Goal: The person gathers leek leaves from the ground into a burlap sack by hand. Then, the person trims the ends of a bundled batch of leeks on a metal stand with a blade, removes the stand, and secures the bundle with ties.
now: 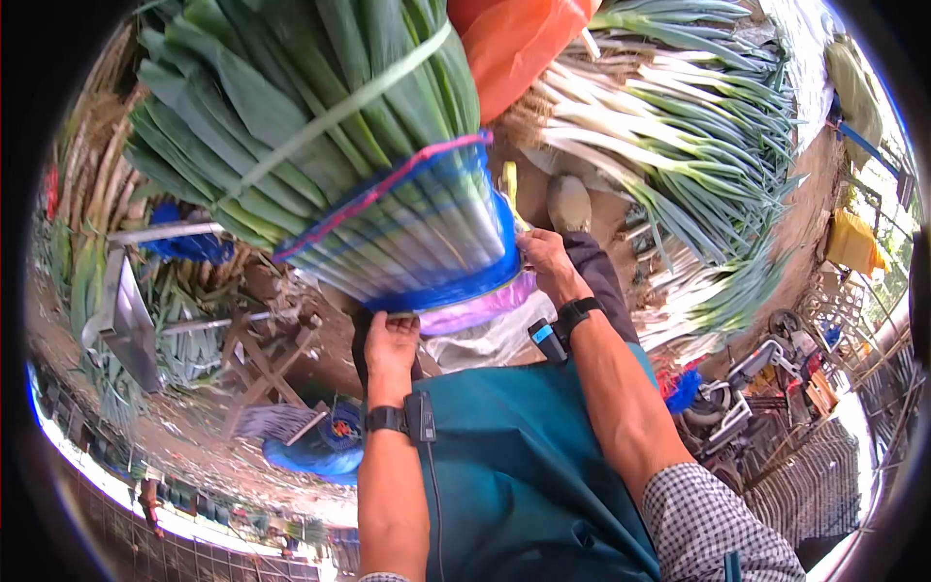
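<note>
A large bundle of leeks (320, 97) lies in front of me, leaves pointing away, with a pale green tie (335, 114) across them. A clear plastic sleeve (417, 218) with a pinkish-red edge and a blue band wraps the white stalks. My left hand (391, 344) grips the sleeve's near blue edge, its fingertips partly tucked under it. At the sleeve's right corner, my right hand (549, 264) pinches the blue edge between thumb and curled fingers. Pink plastic (475, 308) shows beneath the bundle, near my lap.
Loose leeks (669, 136) are piled at the right, beside an orange plastic sheet (519, 48). More leeks (92, 194) lie at the left near a metal-edged stand (131, 310) and a wooden trestle (272, 359). A wheeled cart (766, 378) stands at the right.
</note>
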### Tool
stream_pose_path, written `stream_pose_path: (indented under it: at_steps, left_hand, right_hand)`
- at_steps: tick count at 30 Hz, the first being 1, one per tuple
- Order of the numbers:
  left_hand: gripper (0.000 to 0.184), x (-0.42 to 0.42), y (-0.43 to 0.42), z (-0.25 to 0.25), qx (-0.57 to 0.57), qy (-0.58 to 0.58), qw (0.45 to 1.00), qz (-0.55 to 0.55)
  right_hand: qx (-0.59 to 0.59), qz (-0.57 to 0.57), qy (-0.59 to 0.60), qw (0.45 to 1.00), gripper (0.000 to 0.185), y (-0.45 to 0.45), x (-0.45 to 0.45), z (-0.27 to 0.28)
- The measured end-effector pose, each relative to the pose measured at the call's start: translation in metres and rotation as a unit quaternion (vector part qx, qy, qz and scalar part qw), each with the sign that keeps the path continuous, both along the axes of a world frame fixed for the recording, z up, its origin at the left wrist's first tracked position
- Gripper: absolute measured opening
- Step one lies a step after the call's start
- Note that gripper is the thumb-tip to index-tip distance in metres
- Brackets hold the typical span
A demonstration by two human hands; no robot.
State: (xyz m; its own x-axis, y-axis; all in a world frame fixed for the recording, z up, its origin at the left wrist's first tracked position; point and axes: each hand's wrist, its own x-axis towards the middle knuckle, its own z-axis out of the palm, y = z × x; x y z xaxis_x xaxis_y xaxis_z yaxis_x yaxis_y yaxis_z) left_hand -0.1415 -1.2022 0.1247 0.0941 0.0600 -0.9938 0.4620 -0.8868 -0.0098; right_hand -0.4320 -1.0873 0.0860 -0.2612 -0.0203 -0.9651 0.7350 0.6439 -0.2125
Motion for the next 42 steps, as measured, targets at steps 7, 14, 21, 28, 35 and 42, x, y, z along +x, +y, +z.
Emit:
stream_pose_path:
  at_steps: [7,14,21,28,35,42]
  left_hand:
    - [0.019,-0.036,-0.115,0.037,-0.212,0.100,0.972,0.022]
    - [0.021,-0.024,-0.115,0.061,-0.163,0.003,0.980,-0.115]
    - [0.020,-0.005,-0.164,0.033,-0.012,-0.057,0.972,-0.225]
    - [0.016,0.004,-0.157,-0.025,0.042,-0.018,0.957,-0.288]
    - [0.013,0.019,-0.178,-0.022,-0.266,0.011,0.910,-0.319]
    - [0.019,-0.008,-0.185,0.025,-0.336,-0.107,0.826,-0.439]
  right_hand:
    - [-0.145,0.042,0.056,0.987,0.013,-0.155,-0.075,0.040]
    - [-0.118,-0.039,0.006,0.992,0.015,-0.130,-0.061,0.039]
    - [-0.055,0.089,-0.060,0.993,0.026,-0.150,-0.070,0.066]
    - [-0.071,0.114,0.010,0.991,0.022,-0.123,-0.058,-0.009]
    - [-0.119,0.503,0.249,0.819,0.005,-0.174,-0.112,-0.021]
    - [-0.182,0.100,0.116,0.971,0.021,-0.154,-0.105,0.049]
